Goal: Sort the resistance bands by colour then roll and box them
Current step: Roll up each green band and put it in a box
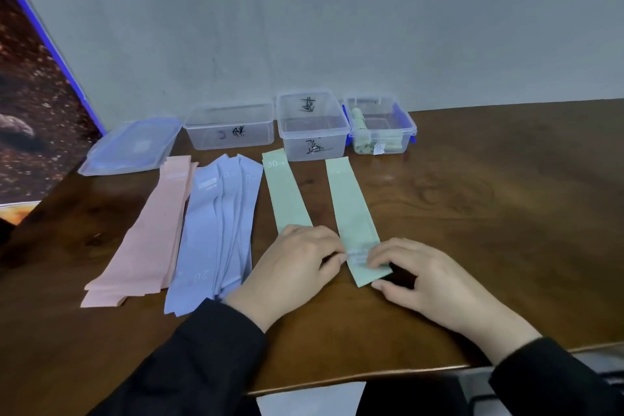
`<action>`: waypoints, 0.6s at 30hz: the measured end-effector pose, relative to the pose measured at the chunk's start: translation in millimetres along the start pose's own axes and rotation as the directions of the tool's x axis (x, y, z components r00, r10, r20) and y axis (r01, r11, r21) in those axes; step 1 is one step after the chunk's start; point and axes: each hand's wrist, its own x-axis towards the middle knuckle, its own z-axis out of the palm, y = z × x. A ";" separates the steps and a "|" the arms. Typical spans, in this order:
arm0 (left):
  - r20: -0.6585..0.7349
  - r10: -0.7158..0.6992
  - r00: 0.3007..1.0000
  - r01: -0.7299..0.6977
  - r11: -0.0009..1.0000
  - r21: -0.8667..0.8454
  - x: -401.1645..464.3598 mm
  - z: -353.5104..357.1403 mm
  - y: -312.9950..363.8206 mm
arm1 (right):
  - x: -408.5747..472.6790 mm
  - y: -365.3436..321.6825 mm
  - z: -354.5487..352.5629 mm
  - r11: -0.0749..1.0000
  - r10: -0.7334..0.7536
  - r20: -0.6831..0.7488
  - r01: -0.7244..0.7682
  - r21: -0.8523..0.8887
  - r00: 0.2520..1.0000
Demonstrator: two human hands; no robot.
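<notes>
Both hands sit at the near end of a green band that lies flat on a brown wooden desk. The left hand has its fingers curled down onto the band's left edge, and the right hand has its fingers curled onto the right edge, thumb beside the band's near corner; whether they pinch the band or only press it cannot be told. Both arms wear black sleeves. A second green band, marked 30, lies just to the left, its near end hidden under the left hand. Further left is a loose stack of blue bands, then a stack of pink bands touching it. Along the wall at the back stand three clear plastic boxes: the left box and the middle box bear black handwriting, and the right box, with blue clips, holds rolled green bands. A clear lid lies flat at the far left, beside a leaning picture board.
</notes>
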 end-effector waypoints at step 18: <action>0.015 0.170 0.985 -0.171 0.983 0.067 -8.9 5.1 19.7 | -0.3 2.7 1.3 0.995 -0.047 0.003 0.047 -0.084 0.999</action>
